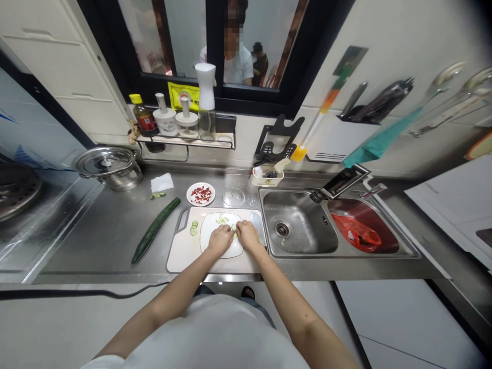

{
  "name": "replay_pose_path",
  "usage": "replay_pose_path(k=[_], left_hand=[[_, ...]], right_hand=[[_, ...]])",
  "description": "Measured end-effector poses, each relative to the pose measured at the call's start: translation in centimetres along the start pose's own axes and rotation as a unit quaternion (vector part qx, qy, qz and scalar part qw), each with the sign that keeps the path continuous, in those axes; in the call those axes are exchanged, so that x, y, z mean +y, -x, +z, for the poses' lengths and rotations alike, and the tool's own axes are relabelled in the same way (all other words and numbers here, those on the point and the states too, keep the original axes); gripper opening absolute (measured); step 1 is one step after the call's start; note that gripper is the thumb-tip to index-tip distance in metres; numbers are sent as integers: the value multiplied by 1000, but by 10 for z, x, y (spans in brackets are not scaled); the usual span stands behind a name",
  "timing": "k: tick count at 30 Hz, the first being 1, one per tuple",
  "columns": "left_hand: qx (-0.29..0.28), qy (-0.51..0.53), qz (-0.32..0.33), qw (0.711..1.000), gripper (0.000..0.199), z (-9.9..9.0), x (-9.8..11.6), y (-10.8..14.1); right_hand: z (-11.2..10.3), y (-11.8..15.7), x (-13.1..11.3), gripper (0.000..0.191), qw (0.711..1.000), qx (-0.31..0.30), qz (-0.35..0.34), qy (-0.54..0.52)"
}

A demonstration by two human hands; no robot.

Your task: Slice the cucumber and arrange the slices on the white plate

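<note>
Head view: a steel counter (103, 220) runs across the scene beneath a dark-framed window (215, 51); a double sink (307, 237) is set into it on the right, its left basin holding a few small pale bits near the drain; a white cutting board (180, 256) with a grey handle lies just left of the sink, close to the counter's front edge; a lidded metal pot (121, 177) stands towards the back on the left; a red plastic bag (359, 236) sits in the right basin; a white plate (205, 233) with rounded corners rests on the board; a long green cucumber (156, 230) lies aslant on the counter, left of the board and apart from it; a round white dish (189, 197) of red pieces (202, 195) stands just behind the board. Both hands are over the plate, left hand (221, 240) and right hand (248, 234) side by side with fingers curled inward and tips nearly meeting; pale green slices (222, 219) lie on the plate just beyond them, with others by the fingertips; whether either hand pinches one, I cannot tell; three more slices (194, 228) overlap on the board, left of the plate.
</note>
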State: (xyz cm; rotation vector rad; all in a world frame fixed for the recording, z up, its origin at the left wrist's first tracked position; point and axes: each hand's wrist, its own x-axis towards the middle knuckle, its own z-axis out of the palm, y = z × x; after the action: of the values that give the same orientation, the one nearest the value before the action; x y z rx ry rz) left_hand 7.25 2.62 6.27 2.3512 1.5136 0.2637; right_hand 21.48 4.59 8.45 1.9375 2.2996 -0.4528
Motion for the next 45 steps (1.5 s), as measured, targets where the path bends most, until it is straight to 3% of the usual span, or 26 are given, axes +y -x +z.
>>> replay_pose_path(k=[3,7,11,31,38,45], left_hand=[[-1,-7,2,1000,30,0,0,0],[3,-16,6,1000,27,0,1,0],[6,-43,12,999,27,-1,2,0],[-1,-62,19,998,24,2,1,0],[23,-59,25,998,28,2,2,3],[13,-61,21,998,30,0,3,2]], right_hand=[[0,2,4,23,999,20,4,-33],[0,7,10,23,993,57,70,-75],[0,10,11,18,992,41,100,-66],[-2,5,6,23,999,-13,51,8],[0,5,6,24,999,-10,46,8],[2,6,8,25,998,-19,55,-4]])
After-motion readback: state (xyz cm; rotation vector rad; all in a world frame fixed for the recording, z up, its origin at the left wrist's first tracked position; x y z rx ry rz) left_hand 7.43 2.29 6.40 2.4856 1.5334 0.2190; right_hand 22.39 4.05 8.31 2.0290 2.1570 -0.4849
